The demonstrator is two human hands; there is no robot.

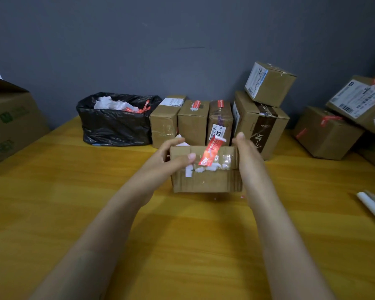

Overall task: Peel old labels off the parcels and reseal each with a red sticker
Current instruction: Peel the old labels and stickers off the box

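Gripping parcel (206, 180) by both ends: left hand (173, 154) curling round the left edge, thumb on top; right hand (246, 150) clamping the right edge. Red sticker (210, 153) is lying across the top, far end sticking up. Boxes (193, 124) and bin bag (115, 124) are sitting behind.

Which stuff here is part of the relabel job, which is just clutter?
Job: held parcel, its red sticker, left hand, right hand, parcel row behind, stacked parcels right, bin bag of peeled scraps.
Lying about: big carton left, white paper right edge.

Two bare forearms (117, 208), short trimmed nails (191, 156)
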